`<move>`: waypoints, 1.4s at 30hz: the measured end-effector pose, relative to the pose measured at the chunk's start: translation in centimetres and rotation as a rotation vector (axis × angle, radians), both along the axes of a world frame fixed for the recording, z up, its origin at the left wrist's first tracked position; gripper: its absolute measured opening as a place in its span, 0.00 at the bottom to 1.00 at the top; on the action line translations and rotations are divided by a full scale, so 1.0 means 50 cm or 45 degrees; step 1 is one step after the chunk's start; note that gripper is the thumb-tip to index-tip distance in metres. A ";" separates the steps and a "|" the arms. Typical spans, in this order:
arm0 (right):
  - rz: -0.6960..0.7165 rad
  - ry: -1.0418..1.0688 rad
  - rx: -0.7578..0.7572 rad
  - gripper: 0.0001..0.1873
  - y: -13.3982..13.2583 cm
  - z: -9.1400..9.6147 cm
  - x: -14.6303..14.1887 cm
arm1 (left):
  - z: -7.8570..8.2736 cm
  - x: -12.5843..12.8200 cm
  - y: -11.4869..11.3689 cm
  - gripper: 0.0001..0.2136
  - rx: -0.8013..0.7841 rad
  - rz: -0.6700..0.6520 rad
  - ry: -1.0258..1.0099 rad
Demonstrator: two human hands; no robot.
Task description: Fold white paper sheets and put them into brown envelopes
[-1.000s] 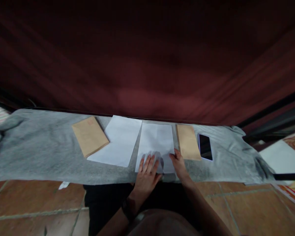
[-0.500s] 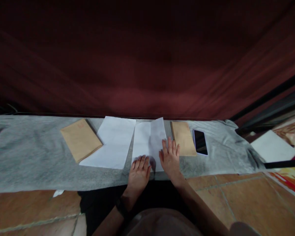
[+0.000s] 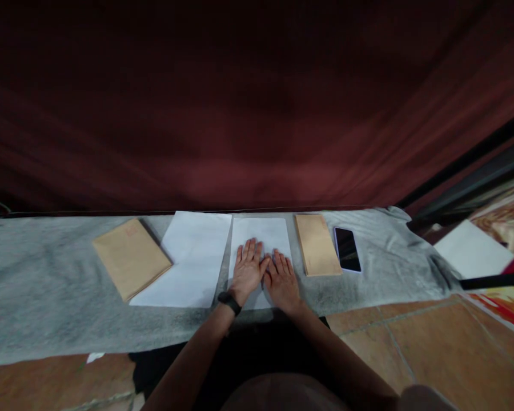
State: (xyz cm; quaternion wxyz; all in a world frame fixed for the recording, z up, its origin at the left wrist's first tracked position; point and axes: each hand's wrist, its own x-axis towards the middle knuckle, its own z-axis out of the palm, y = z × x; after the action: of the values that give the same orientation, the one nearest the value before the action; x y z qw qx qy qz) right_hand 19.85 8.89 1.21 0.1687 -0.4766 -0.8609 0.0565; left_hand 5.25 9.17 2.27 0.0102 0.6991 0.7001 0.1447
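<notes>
A white sheet of paper (image 3: 262,226) lies in front of me on the grey cloth, both hands flat on it. My left hand (image 3: 247,270) rests on its middle with fingers stretched out, a dark band around the wrist. Just to its right, my right hand (image 3: 282,283) lies palm down, fingers extended; the two hands touch or nearly touch at the thumbs. Neither hand grasps anything. To the left are more white paper (image 3: 192,257) and, overlapping its corner, a stack of brown envelopes (image 3: 132,260). Right of my hands lies a second brown envelope stack (image 3: 318,245).
A phone (image 3: 347,249) with a dark screen lies beside the right-hand envelopes. Grey cloth (image 3: 47,285) covers the long narrow surface. A dark red curtain (image 3: 257,142) hangs behind it. Tiled floor (image 3: 411,337) shows below, and a white scrap (image 3: 95,357) lies on it.
The paper's raised right part now lies flat. My left hand has moved forward onto the paper's middle, and my right hand has shifted left beside it. The view has tilted slightly.
</notes>
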 end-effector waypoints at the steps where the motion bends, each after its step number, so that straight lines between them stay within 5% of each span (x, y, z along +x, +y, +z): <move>1: -0.020 0.018 0.007 0.27 -0.002 -0.002 0.003 | -0.003 -0.006 0.006 0.27 -0.013 0.005 0.011; 14: -0.034 0.096 0.022 0.31 -0.005 0.004 0.004 | -0.018 -0.114 0.112 0.31 0.032 0.225 0.015; 21: -0.023 0.105 -0.038 0.29 -0.001 0.005 0.012 | -0.007 -0.094 0.102 0.30 0.059 0.229 -0.004; 25: 0.005 0.163 -0.075 0.27 0.047 0.013 0.005 | 0.004 -0.055 0.103 0.27 0.014 0.008 -0.031; 29: 0.061 0.154 -0.093 0.28 0.132 0.022 -0.032 | 0.007 -0.040 0.123 0.26 -0.069 -0.031 -0.037; 34: -0.069 0.038 -0.135 0.28 0.208 0.009 -0.068 | -0.001 -0.054 0.148 0.26 -0.088 0.039 -0.022; 42: -0.252 0.034 -0.078 0.31 0.218 -0.011 -0.070 | -0.014 -0.071 0.171 0.29 -0.061 0.296 -0.037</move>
State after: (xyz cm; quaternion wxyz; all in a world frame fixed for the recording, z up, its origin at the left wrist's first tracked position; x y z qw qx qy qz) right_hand 16.36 19.80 0.66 0.1704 -0.5635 -0.8051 0.0723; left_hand 1.68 17.70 1.58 0.0202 0.6106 0.7795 0.1385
